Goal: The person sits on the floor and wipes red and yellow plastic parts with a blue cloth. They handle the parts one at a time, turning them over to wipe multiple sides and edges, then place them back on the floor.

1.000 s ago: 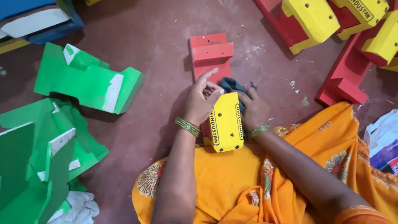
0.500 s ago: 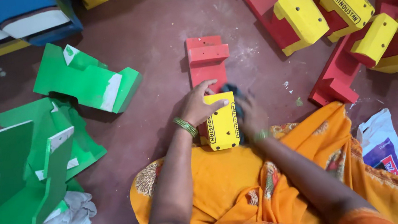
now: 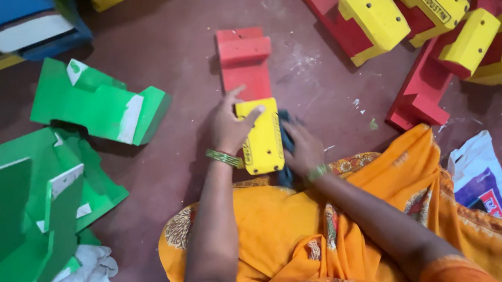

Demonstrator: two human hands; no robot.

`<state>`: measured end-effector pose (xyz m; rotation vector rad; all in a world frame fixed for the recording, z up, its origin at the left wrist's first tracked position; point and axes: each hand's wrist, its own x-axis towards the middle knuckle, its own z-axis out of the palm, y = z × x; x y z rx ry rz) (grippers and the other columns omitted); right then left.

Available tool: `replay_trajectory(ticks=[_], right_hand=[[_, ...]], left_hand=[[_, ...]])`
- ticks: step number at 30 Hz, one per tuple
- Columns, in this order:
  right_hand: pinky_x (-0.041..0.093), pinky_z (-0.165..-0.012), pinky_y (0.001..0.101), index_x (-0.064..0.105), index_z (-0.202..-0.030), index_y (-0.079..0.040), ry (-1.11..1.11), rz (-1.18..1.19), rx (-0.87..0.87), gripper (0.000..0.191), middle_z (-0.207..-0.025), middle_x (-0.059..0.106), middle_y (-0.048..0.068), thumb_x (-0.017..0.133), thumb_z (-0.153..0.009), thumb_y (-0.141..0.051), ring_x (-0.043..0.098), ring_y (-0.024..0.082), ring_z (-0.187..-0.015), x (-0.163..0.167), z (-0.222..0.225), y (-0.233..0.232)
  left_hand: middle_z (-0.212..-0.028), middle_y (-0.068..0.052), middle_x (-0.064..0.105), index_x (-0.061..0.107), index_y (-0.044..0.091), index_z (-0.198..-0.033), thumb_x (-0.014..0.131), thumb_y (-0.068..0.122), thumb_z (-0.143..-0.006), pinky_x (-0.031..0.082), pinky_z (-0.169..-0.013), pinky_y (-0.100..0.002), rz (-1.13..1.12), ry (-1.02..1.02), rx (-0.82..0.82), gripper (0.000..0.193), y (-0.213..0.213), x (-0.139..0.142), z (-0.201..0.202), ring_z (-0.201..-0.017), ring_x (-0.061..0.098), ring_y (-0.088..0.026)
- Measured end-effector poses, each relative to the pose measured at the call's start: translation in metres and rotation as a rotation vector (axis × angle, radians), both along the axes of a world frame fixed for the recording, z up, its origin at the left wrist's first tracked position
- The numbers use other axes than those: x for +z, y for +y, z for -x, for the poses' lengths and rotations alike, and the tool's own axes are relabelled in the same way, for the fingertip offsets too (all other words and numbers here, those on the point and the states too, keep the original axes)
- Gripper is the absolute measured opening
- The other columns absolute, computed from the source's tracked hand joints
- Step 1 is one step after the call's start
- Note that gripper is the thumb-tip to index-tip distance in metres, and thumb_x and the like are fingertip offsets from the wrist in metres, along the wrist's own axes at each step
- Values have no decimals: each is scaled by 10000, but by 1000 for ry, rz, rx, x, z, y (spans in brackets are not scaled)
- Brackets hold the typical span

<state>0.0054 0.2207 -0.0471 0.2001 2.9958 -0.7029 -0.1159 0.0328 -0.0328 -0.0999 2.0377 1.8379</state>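
Since half a second ago both hands have slid a little along the yellow block (image 3: 261,136), the right hand (image 3: 303,147) now lower on its side with the dark cloth (image 3: 285,131) bunched beneath it. That hand lies partly curled over the cloth, pressing it against the block's right edge; how tightly it grips I cannot tell. Spread flat, the left hand (image 3: 230,124) rests on the block's left side and the adjoining red piece (image 3: 245,64), fingers loosely open and steadying, not clasping. Yellow block and red piece lie together on the maroon floor (image 3: 175,42), just in front of the person's orange-draped lap (image 3: 288,232). Judging from the rubbing pose, wiping seems underway on the block's right flank; its top face looks clean, while the red part farther out appears untouched. Bare floor surrounds the piece on both sides, with green pieces (image 3: 76,169) well apart to the left and red-and-yellow pieces (image 3: 427,17) stacked to the right, and a plastic bag (image 3: 482,179) near the knee.
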Motion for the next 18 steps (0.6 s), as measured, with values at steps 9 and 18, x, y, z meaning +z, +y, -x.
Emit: replay_trajectory(ticks=[9, 18], right_hand=[[558, -841, 502, 587, -1399, -263, -120, -68, 75, 590, -1354, 619, 139, 761, -835, -269, 678, 400, -998, 15, 79, -1], [566, -743, 534, 488, -1463, -266, -288, -137, 116, 701, -1291, 628, 134, 717, -800, -277, 693, 417, -868, 38, 8, -10]], left_hand=[[-1044, -73, 709, 538, 76, -1431, 878, 307, -779, 602, -824, -320, 29, 169, 97, 771, -10, -13, 6, -913, 702, -153], [-1053, -77, 705, 563, 68, -1408, 878, 328, -780, 597, -842, -332, -52, 168, 76, 750, -7, -22, -1, -941, 701, -164]])
